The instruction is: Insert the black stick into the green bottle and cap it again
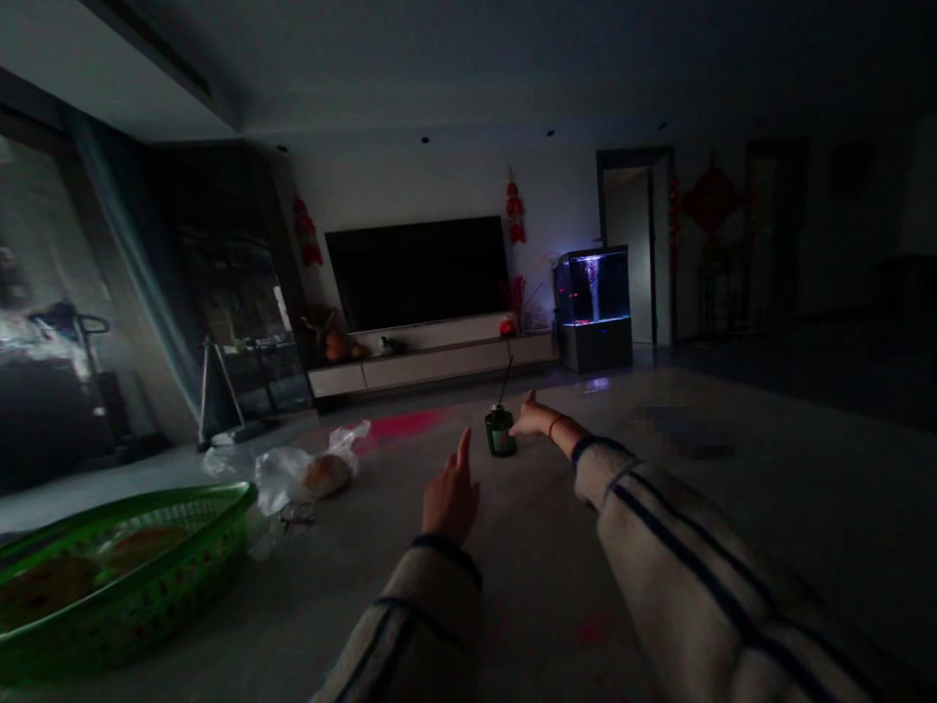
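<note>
A dark green reed diffuser bottle (pixel 501 435) stands upright on the table (pixel 542 586), with a thin dark stick (pixel 506 381) rising from its neck. Just to its right is my right hand (pixel 534 418), index finger stretched out and thumb towards the glass; whether the thumb touches it I cannot tell. My left hand (pixel 451 488) is nearer to me, left of the bottle and apart from it. Its index finger points up and forward, the other fingers are partly curled, and nothing shows in it.
At the left sits a green plastic basket (pixel 183 561) holding round items. Beside it lie a clear plastic bag (pixel 274 478), a brownish bun-like item (pixel 327 475) and glasses (pixel 297 515). Across the dim room are a television (pixel 421 273) and a lit fish tank (pixel 594 288).
</note>
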The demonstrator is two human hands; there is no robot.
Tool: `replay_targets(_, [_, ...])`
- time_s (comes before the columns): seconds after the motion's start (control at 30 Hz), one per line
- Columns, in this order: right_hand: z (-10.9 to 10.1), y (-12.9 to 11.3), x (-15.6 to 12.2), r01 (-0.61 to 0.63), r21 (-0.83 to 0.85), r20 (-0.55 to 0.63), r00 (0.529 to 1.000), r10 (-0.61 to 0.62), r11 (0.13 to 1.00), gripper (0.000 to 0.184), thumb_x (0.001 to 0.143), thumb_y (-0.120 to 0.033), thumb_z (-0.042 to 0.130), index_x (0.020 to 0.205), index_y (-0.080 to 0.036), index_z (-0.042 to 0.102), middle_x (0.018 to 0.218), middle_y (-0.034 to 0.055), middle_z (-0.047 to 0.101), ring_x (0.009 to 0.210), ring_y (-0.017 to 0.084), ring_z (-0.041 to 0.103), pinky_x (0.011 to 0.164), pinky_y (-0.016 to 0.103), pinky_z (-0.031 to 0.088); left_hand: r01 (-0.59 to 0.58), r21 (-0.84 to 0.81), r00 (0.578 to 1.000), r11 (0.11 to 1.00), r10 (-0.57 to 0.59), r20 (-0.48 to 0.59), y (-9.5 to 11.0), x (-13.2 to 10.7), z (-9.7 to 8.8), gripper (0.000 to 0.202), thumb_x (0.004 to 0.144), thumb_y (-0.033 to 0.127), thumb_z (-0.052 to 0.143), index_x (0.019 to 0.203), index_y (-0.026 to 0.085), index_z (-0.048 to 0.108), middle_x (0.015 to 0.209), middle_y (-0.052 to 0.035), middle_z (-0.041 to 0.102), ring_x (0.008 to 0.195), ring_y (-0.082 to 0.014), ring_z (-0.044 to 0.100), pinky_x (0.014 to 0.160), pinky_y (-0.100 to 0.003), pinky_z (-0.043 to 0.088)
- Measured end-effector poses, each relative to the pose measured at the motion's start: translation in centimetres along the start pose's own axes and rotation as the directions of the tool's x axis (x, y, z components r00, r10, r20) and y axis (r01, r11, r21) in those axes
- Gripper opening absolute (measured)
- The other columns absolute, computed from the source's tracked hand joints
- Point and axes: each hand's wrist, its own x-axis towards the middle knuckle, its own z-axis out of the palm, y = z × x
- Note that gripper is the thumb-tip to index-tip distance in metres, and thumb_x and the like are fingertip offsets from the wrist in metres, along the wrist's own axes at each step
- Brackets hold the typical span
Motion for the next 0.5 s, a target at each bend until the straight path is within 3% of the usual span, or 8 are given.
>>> replay_targets(0.03, [-0.5, -0.1, -0.7, 0.013, -0.052, -0.047, 0.999, -0.015, 0.999, 0.091, 0.07, -0.017, 0.064, 0.139, -0.003, 0.006, 0.109, 0.0227, 0.057, 0.098, 0.028, 0.057, 0.081, 0.037, 0.043, 0.009, 0.037, 0.999, 0.999, -0.007, -0.051, 0.1, 0.0, -0.4, 0.08, 0.079, 0.018, 0.049, 0.139, 0.024, -0.005, 0.112, -0.0074, 0.055, 0.084, -0.0161, 0.06, 0.067, -0.024, 0.044])
replay_targets(0.1, [-1.0, 0.1, -2.6, 0.068, -0.164, -0.148, 0.985, -0.092, 0.984, 0.081, 0.08, -0.009, 0.046, 0.139, -0.018, -0.009, 0.118, 0.0193, 0.051, 0.104, 0.026, 0.054, 0.085, 0.04, 0.04, 0.004, 0.11, 0.994, 0.994, 0.008, -0.106, 0.4, 0.1, -0.9, 0.08, 0.081, 0.014, 0.043, 0.138, 0.026, -0.012, 0.11, -0.0075, 0.056, 0.078, -0.016, 0.06, 0.063, -0.025, 0.044])
replay_targets(0.13, [-1.0, 0.4, -3.6, 0.161, -0.357, -0.191, 0.952, -0.241, 0.92, 0.076, 0.083, -0.007, 0.038, 0.139, -0.022, -0.011, 0.113, 0.017, 0.054, 0.099, 0.024, 0.056, 0.082, 0.039, 0.041, -0.008, 0.149, 0.993, 0.989, 0.025, -0.115, 0.5, 0.1, -1.0, 0.079, 0.081, 0.011, 0.04, 0.137, 0.026, -0.014, 0.106, -0.0071, 0.057, 0.076, -0.0162, 0.061, 0.063, -0.026, 0.044])
replay_targets(0.2, [-0.6, 1.4, -5.6, 0.262, -0.639, -0.123, 0.893, -0.432, 0.723, 0.073, 0.085, -0.004, 0.03, 0.137, -0.03, -0.014, 0.103, 0.0125, 0.057, 0.087, 0.021, 0.06, 0.074, 0.036, 0.044, -0.046, 0.23, 0.994, 0.972, 0.068, -0.09, 0.6, 0.3, -1.0, 0.078, 0.081, 0.005, 0.036, 0.137, 0.026, -0.014, 0.099, -0.0062, 0.059, 0.076, -0.0168, 0.061, 0.064, -0.027, 0.045])
replay_targets(0.27, [0.1, 2.9, -6.9, 0.252, -0.755, -0.045, 0.902, -0.43, 0.606, 0.074, 0.085, -0.003, 0.03, 0.137, -0.031, -0.015, 0.094, 0.0113, 0.059, 0.077, 0.02, 0.061, 0.066, 0.033, 0.045, -0.094, 0.319, 0.994, 0.943, 0.108, -0.025, 0.7, 0.3, -0.6, 0.077, 0.081, 0.001, 0.033, 0.137, 0.028, -0.012, 0.094, -0.0062, 0.06, 0.076, -0.0172, 0.061, 0.066, -0.028, 0.046])
replay_targets(0.33, [0.9, 4.4, -7.5, 0.231, -0.797, -0.002, 0.923, -0.385, 0.558, 0.076, 0.084, -0.002, 0.031, 0.137, -0.031, -0.015, 0.092, 0.0116, 0.059, 0.073, 0.018, 0.061, 0.062, 0.03, 0.044, -0.138, 0.394, 0.99, 0.909, 0.132, 0.042, 0.7, 0.4, -0.1, 0.075, 0.082, 0.0, 0.032, 0.137, 0.031, -0.008, 0.092, -0.0069, 0.06, 0.075, -0.0177, 0.062, 0.066, -0.03, 0.047])
replay_targets(0.43, [1.4, 5.7, -7.5, 0.248, -0.812, 0.038, 0.926, -0.375, 0.529, 0.076, 0.083, -0.001, 0.032, 0.138, -0.033, -0.008, 0.093, 0.0113, 0.06, 0.072, 0.018, 0.062, 0.062, 0.029, 0.043, -0.151, 0.435, 0.988, 0.888, 0.132, 0.074, 0.7, 0.4, 0.4, 0.074, 0.082, 0.0, 0.032, 0.138, 0.032, -0.003, 0.092, -0.0077, 0.061, 0.075, -0.0183, 0.062, 0.066, -0.031, 0.047])
replay_targets(0.5, [1.1, 5.5, -7.1, 0.283, -0.782, 0.031, 0.907, -0.419, 0.555, 0.072, 0.082, -0.003, 0.035, 0.139, -0.033, 0.001, 0.093, 0.01, 0.061, 0.073, 0.017, 0.062, 0.063, 0.029, 0.043, -0.127, 0.404, 0.992, 0.906, 0.116, 0.051, 0.5, 0.5, 0.3, 0.072, 0.081, 0.001, 0.035, 0.139, 0.03, 0.002, 0.094, -0.0079, 0.062, 0.077, -0.0186, 0.063, 0.066, -0.031, 0.047])
